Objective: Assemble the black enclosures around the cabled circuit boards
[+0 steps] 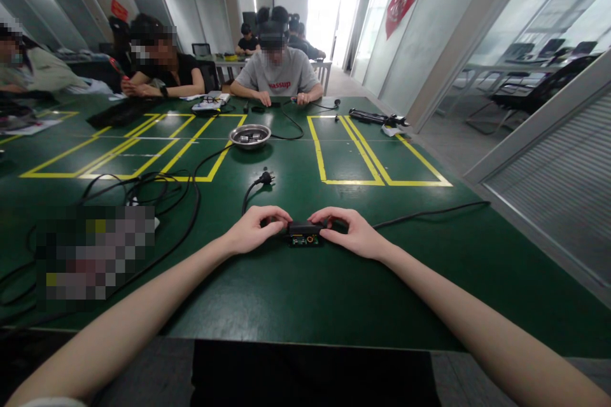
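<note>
Between my two hands, close to the near side of the table, is a black power adapter housing (305, 227) with its side facing me open. Inside it shows a green circuit board (300, 240) with a copper-coloured coil. My left hand (255, 229) pinches the left end of the housing with thumb and fingers. At the opposite end, the fingers of my right hand (352, 232) close on the housing. A black power plug (265, 179) on a short cord lies just beyond my left hand. Another black cable (429, 211) runs off to the right from behind my right hand.
A metal bowl (249, 136) with small metallic parts stands mid-table. Tangled black cables (143, 187) and a blurred-out object (95, 254) lie on the left. Yellow tape marks (351, 182) the green table (334, 305). Across it, a person (277, 73) handles small black items.
</note>
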`<state>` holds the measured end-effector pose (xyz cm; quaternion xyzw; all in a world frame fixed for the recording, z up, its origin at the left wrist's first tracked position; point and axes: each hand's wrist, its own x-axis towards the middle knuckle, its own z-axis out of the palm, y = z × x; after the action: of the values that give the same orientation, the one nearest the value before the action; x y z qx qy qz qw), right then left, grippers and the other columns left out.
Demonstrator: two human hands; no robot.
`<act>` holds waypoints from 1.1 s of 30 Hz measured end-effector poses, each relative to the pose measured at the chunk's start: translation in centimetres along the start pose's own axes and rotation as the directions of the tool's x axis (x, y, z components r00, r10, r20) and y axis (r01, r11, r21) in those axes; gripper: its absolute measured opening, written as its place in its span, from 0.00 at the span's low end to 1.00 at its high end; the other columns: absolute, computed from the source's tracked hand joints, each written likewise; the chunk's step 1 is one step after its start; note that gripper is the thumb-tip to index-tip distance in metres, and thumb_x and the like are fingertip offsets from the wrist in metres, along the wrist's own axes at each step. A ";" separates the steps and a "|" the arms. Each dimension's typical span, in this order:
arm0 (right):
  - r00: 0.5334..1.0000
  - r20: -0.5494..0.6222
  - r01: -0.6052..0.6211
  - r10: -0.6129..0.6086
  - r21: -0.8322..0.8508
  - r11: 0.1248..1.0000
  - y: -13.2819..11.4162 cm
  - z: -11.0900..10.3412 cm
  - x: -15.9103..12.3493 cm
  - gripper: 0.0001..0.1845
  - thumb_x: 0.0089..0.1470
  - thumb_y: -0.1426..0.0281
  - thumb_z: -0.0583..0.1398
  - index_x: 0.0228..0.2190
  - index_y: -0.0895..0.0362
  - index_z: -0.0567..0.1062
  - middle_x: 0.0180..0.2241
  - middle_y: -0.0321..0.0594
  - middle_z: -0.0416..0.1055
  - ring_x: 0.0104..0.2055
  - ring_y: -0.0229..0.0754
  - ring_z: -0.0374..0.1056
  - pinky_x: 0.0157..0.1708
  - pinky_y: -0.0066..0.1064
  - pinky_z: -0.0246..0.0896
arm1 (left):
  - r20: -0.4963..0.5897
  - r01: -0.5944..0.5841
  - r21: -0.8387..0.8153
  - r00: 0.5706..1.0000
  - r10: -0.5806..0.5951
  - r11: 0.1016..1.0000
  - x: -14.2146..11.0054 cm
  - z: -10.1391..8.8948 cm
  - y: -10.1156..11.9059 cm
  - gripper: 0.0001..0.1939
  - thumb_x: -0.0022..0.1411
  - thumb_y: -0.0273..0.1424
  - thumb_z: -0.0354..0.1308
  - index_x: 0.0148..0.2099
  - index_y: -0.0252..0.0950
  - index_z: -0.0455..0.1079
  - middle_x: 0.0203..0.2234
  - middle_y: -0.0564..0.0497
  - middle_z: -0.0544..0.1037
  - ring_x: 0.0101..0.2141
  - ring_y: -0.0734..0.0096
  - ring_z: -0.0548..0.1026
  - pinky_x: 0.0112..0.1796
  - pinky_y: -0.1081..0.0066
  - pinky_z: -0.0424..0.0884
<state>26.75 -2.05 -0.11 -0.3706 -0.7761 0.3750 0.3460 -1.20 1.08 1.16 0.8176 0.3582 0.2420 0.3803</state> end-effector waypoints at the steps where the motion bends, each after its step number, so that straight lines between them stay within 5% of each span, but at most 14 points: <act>1: 1.000 0.010 0.007 -0.007 -0.018 1.000 0.1 0.0 0.0 0.12 0.60 0.65 0.64 0.45 0.53 0.80 0.48 0.44 0.81 0.47 0.49 0.75 0.47 0.42 0.70 | 0.005 -0.029 0.038 1.000 0.028 0.999 -0.1 0.0 0.0 0.15 0.62 0.35 0.56 0.46 0.35 0.78 0.37 0.48 0.82 0.35 0.65 0.75 0.39 0.68 0.71; 8: 0.998 0.039 0.059 -0.055 -0.107 0.993 0.2 -0.1 -0.1 0.11 0.58 0.67 0.65 0.44 0.54 0.81 0.43 0.43 0.81 0.44 0.46 0.75 0.47 0.40 0.70 | 0.065 -0.177 0.220 0.984 0.167 0.959 -0.4 0.6 -0.1 0.24 0.51 0.42 0.74 0.45 0.37 0.74 0.39 0.49 0.79 0.37 0.63 0.76 0.39 0.67 0.71; 13: 0.987 0.103 0.135 -0.119 -0.168 0.976 0.0 0.1 -0.1 0.22 0.52 0.69 0.70 0.49 0.54 0.79 0.45 0.44 0.79 0.45 0.47 0.74 0.48 0.40 0.70 | 0.031 -0.189 0.278 0.982 0.188 0.942 -0.3 1.0 -0.2 0.14 0.56 0.36 0.70 0.42 0.37 0.72 0.35 0.51 0.78 0.35 0.65 0.76 0.37 0.69 0.69; 20: 0.982 0.113 0.184 -0.150 -0.406 0.895 0.3 1.1 0.1 0.25 0.46 0.77 0.66 0.49 0.55 0.77 0.43 0.45 0.78 0.43 0.49 0.73 0.45 0.41 0.71 | 0.051 -0.202 0.323 0.979 0.196 0.925 -0.5 1.9 0.8 0.15 0.63 0.37 0.64 0.50 0.39 0.73 0.34 0.51 0.79 0.34 0.65 0.77 0.37 0.69 0.70; 23: 0.980 0.121 0.197 -0.160 -0.421 0.886 0.6 1.2 0.1 0.24 0.49 0.77 0.65 0.49 0.54 0.77 0.44 0.45 0.79 0.44 0.49 0.74 0.46 0.41 0.71 | 0.052 -0.207 0.376 0.978 0.203 0.903 -0.3 2.6 1.1 0.21 0.59 0.37 0.67 0.54 0.39 0.70 0.43 0.48 0.81 0.41 0.60 0.79 0.41 0.66 0.72; 28: 0.978 0.117 0.207 -0.175 -0.406 0.890 0.7 1.2 0.1 0.20 0.58 0.74 0.63 0.52 0.53 0.76 0.46 0.47 0.80 0.46 0.50 0.76 0.48 0.43 0.72 | 0.050 -0.192 0.517 0.980 0.194 0.834 0.1 2.9 0.7 0.07 0.63 0.33 0.62 0.43 0.40 0.70 0.34 0.51 0.80 0.36 0.61 0.79 0.39 0.68 0.70; 33: 0.972 0.149 0.230 -0.182 -0.439 0.869 0.5 1.3 0.0 0.18 0.61 0.72 0.61 0.53 0.55 0.76 0.47 0.49 0.80 0.47 0.51 0.77 0.49 0.44 0.73 | 0.064 -0.207 0.545 0.976 0.207 0.813 0.1 2.9 0.7 0.06 0.64 0.33 0.61 0.41 0.39 0.68 0.30 0.51 0.79 0.32 0.61 0.78 0.36 0.68 0.68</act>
<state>25.83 -2.28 -1.21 -0.3360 -0.8939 0.1634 0.2478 1.03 -0.45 0.00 0.9263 0.3210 0.1687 0.1021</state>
